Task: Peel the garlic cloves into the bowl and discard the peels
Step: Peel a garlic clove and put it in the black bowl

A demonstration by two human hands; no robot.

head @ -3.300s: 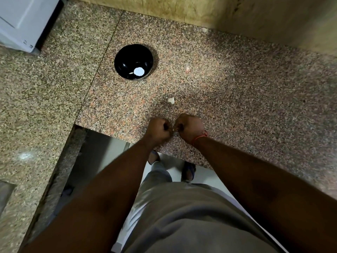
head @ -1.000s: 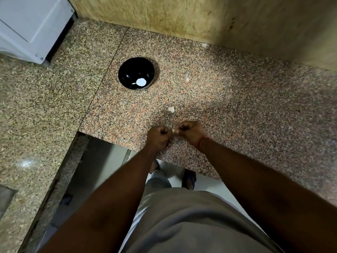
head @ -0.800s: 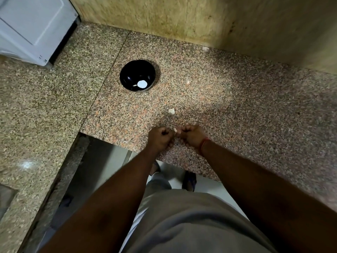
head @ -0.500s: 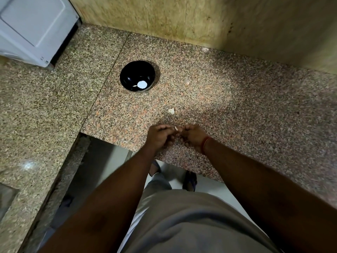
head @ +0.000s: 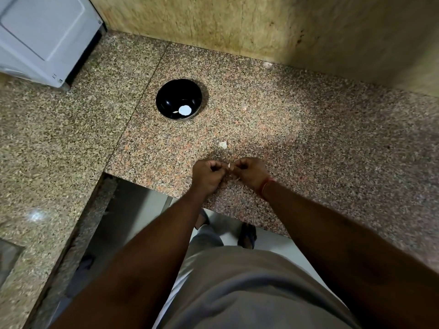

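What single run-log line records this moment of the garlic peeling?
step: peeling | left hand and right hand: pinching clove over counter | bowl: one clove inside | loose clove: on counter

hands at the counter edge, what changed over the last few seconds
Little changed. The left hand and right hand keep working a small pale garlic clove pinched between their fingertips, shifting only slightly. Nothing was let go. The round black bowl with a white piece inside and the pale scrap on the speckled granite counter stayed put.
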